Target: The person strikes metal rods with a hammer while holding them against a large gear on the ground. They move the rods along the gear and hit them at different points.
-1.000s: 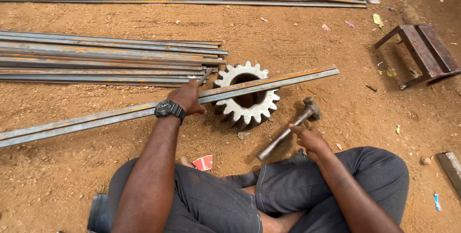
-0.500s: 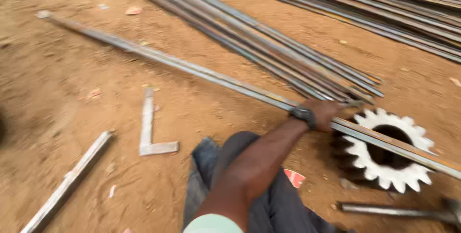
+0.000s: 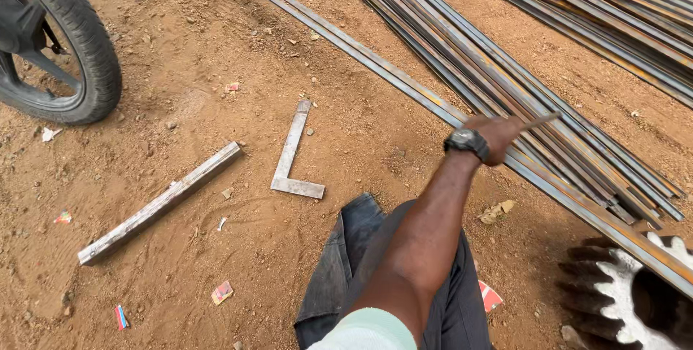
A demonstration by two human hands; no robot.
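Your left hand (image 3: 497, 136): at 2 o'clock, fingers closed on thin metal rod (image 3: 540, 120), resting over long rusty steel angle bar (image 3: 404, 84). Black wristwatch (image 3: 468, 142) on wrist. Your right hand: out of frame. Bar end lies on white toothed gear wheel (image 3: 635, 289) at 4 o'clock. L-shaped steel square (image 3: 291, 156) at 11 o'clock; short grey steel offcut (image 3: 159, 203) at 9; black tyre (image 3: 81, 40) at 10

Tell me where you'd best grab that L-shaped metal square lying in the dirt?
Probably by the long arm of the L-shaped square, near its middle, coming from straight above. It lies flat on the dirt with bare ground on both long edges, so fingers can pinch across its narrow width. The left hand is over the steel bars, not near it.
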